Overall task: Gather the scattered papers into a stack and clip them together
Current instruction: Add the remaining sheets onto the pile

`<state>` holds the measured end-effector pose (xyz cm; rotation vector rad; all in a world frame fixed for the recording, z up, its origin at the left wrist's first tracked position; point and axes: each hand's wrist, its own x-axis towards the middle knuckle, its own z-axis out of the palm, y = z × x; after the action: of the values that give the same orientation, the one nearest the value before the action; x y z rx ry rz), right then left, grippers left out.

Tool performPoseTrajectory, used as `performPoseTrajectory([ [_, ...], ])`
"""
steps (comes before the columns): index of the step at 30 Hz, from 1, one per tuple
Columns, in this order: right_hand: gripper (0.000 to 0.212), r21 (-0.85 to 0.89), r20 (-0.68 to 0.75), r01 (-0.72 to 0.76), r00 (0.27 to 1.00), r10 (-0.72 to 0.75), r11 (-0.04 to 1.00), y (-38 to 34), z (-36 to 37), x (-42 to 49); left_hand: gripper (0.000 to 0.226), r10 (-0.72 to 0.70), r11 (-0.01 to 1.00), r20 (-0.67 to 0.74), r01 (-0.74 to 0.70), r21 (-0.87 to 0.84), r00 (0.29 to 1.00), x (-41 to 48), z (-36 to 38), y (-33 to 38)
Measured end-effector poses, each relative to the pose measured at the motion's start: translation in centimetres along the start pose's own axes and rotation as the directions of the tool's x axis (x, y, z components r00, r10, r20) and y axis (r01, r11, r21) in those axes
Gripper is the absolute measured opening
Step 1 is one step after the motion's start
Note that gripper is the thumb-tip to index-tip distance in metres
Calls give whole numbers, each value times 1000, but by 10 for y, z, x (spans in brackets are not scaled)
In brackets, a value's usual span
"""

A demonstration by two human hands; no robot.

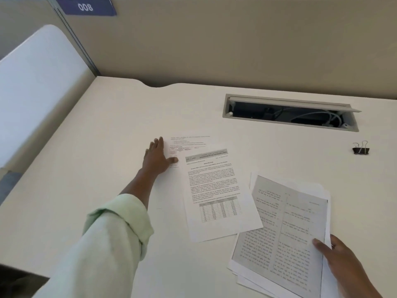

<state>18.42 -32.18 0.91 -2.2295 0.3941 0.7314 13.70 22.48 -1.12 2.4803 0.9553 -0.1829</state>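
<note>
My left hand [158,157] lies flat, fingers spread, on the left part of a faint printed sheet [189,143] far out on the desk. A second sheet with text and a table [217,194] overlaps that one and lies nearer to me. At the right, my right hand [341,263] grips the near right edge of a loose stack of papers [283,229], thumb on the grey photocopied top page. A black binder clip [361,148] stands alone at the far right, apart from both hands.
The white desk [107,147] meets beige partition walls at the back. An open cable tray [290,114] with wires is sunk into the desk behind the papers. A white panel [36,87] stands at the left, under a blue sign reading 008.
</note>
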Motion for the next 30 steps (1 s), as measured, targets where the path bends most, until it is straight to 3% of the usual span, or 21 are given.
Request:
performPoseTrajectory([
  [5, 15, 0, -7, 8, 1000, -8, 1000, 1, 1, -5, 86, 49, 999, -105, -46, 30, 993, -14, 13, 1],
  [11, 17, -55, 7, 21, 1000, -21, 998, 0, -1, -1, 97, 55, 997, -118, -61, -48, 992, -12, 17, 1],
  [22, 16, -10, 2, 28, 1000, -28, 1000, 5, 2, 1, 80, 23, 993, -311, -58, -105, 950, -39, 31, 21],
  [27, 15, 55, 15, 40, 999, -41, 998, 5, 2, -3, 89, -224, 899, -245, 104, -425, 943, -49, -5, 54],
  [30, 16, 104, 30, 32, 999, -36, 994, 7, 2, -3, 80, -251, 887, -296, 96, -452, 922, -62, -41, 73],
])
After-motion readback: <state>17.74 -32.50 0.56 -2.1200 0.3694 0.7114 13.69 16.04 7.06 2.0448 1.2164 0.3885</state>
